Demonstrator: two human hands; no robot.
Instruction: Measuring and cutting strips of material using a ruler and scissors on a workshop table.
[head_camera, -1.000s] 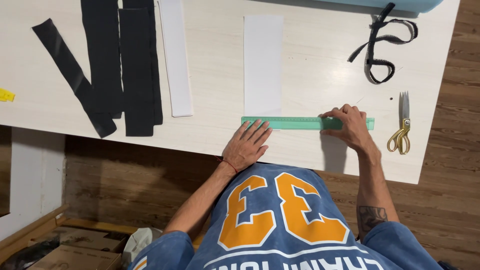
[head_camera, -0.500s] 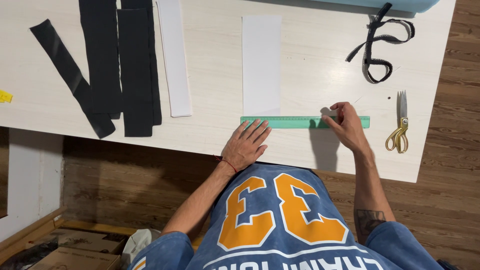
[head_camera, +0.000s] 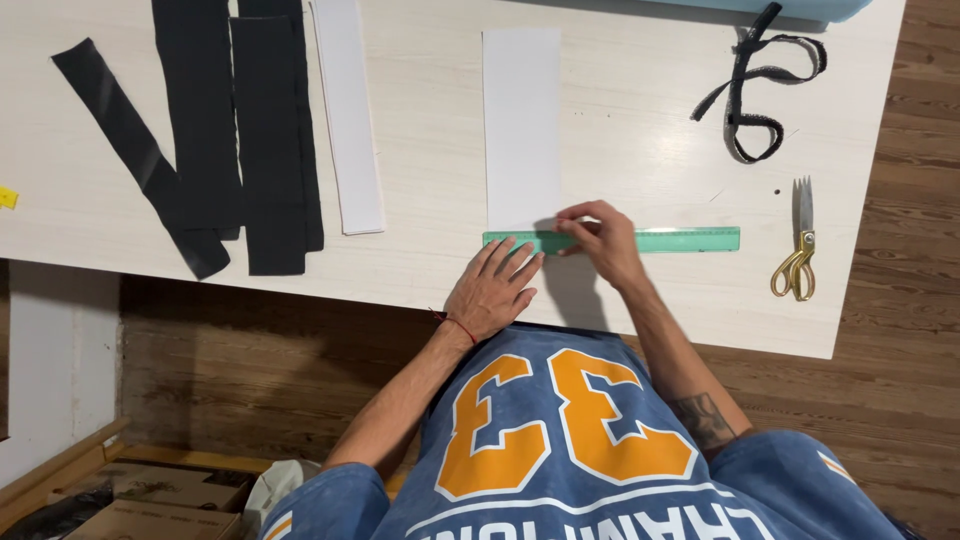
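A green ruler (head_camera: 680, 239) lies flat near the front edge of the pale table (head_camera: 620, 130), just below the near end of a white paper strip (head_camera: 521, 120). My left hand (head_camera: 495, 288) rests flat, fingers spread, with its fingertips on the ruler's left end. My right hand (head_camera: 600, 240) sits on the ruler just right of the strip's lower corner, fingers bunched at the strip's edge; whether they pinch something small is not visible.
Several black fabric strips (head_camera: 235, 130) and another white strip (head_camera: 348, 110) lie at the left. A black ribbon loop (head_camera: 755, 90) lies at the far right, gold-handled scissors (head_camera: 797, 255) near the right edge. Boxes (head_camera: 130, 495) sit on the wooden floor.
My right hand has slid left along the ruler, from its right end to near the white strip. My left hand has stayed on the left end.
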